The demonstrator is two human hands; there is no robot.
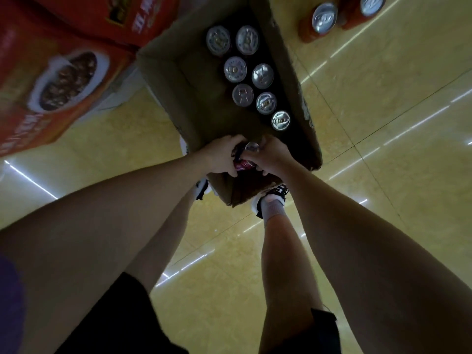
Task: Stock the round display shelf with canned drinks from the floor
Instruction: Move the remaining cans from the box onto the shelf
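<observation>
From my remote station I noted an open cardboard box (178,80) on the yellow tiled floor (383,98), at 12 o'clock from the person's feet. Seven canned drinks (263,76) stood upright inside it, in two rows along its 3 o'clock wall, silver tops up. Both arms reached down to the box's near end. The left hand (221,155) was curled round a dark purple can (242,163), and the right hand (273,154) gripped the same cluster from the 3 o'clock side, a silver can top (252,146) showing between the two hands. I could not tell whether one or two cans were held. Two orange cans (324,19) stood on the floor at 1 o'clock, well apart from the box. Red printed cartons (51,80) lay at 10 o'clock, just beside the box
</observation>
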